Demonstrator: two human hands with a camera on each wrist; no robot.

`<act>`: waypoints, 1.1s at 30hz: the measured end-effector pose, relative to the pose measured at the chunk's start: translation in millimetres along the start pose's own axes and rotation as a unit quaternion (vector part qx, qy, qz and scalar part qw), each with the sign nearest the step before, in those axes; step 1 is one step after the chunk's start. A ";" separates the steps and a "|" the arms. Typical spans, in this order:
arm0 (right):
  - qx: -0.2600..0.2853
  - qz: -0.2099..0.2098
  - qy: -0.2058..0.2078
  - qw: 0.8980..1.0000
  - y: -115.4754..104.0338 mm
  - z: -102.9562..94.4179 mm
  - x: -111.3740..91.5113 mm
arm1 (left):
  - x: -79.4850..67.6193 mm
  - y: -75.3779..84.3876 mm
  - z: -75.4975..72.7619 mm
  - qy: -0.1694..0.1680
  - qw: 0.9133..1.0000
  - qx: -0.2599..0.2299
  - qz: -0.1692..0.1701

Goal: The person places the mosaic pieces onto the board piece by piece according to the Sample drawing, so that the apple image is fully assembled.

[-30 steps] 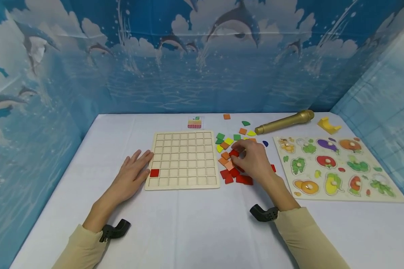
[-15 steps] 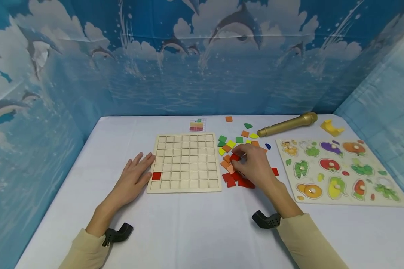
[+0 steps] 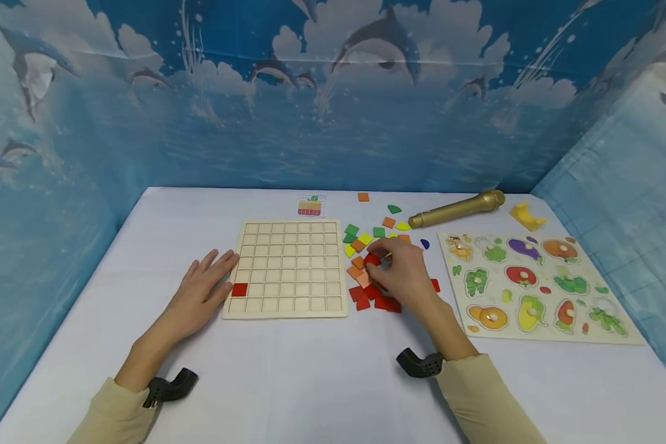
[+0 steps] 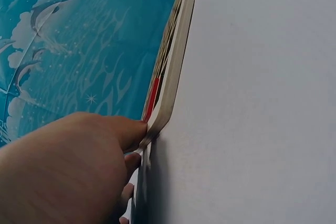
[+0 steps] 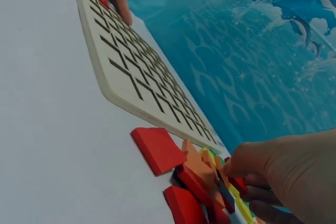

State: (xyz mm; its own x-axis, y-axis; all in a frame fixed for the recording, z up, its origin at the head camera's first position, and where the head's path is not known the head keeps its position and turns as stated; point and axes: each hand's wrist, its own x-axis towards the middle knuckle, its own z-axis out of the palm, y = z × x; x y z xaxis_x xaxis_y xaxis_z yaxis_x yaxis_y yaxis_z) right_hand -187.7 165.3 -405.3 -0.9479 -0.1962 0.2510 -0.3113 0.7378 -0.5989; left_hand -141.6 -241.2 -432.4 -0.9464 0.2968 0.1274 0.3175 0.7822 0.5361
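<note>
A pale wooden grid board point(image 3: 288, 313) lies flat near the middle of the table, with one red square tile point(image 3: 239, 290) in a cell at its lower left. My left hand point(image 3: 197, 299) rests at the board's left edge, fingers extended; in the left wrist view the thumb touches the rim near the red tile. To the board's right lies a loose pile of colored tiles point(image 3: 362, 296), mostly red and orange, with some yellow and green. Over that pile my right hand point(image 3: 402, 274) pinches a red tile point(image 3: 372, 259) between thumb and index finger.
A small picture card point(image 3: 311, 206) lies behind the board. Further right are a gold toy microphone point(image 3: 457, 209), a yellow curved block point(image 3: 527, 216) and a wooden vegetable puzzle point(image 3: 538, 302). A dolphin-print curtain point(image 3: 255, 142) stands behind the table.
The view has shifted slightly, moving the whole scene left in the frame. The right hand stays over the pile with the red tile between its fingertips; the left hand stays at the board's edge.
</note>
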 end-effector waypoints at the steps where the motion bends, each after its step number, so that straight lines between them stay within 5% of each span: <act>1: 0.002 0.000 -0.004 1.000 -1.5 0.7 -0.7 | -0.8 0.4 -0.4 0.000 1.000 -0.001 0.001; 14: 0.012 -0.038 -0.042 0.998 -34.7 15.7 6.4 | -1.0 -2.4 -1.6 0.003 1.000 -0.001 -0.003; 22: 0.007 -0.116 -0.099 0.988 -76.9 51.5 17.1 | 6.6 -2.3 3.4 -0.004 1.000 0.001 -0.007; 33: 0.024 -0.158 -0.150 0.976 -120.6 89.3 24.4 | 1.4 -4.3 1.6 -0.004 1.000 0.000 -0.011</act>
State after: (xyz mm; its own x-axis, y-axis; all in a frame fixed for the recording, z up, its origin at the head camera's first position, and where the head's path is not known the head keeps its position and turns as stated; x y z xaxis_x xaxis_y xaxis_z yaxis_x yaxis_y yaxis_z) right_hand -179.3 13.8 -394.8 -0.7784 -0.5953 0.1992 -0.5878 0.5797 -0.5644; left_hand -144.1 -243.2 -435.8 -0.9527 0.2841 0.1083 0.2963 0.7881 0.5396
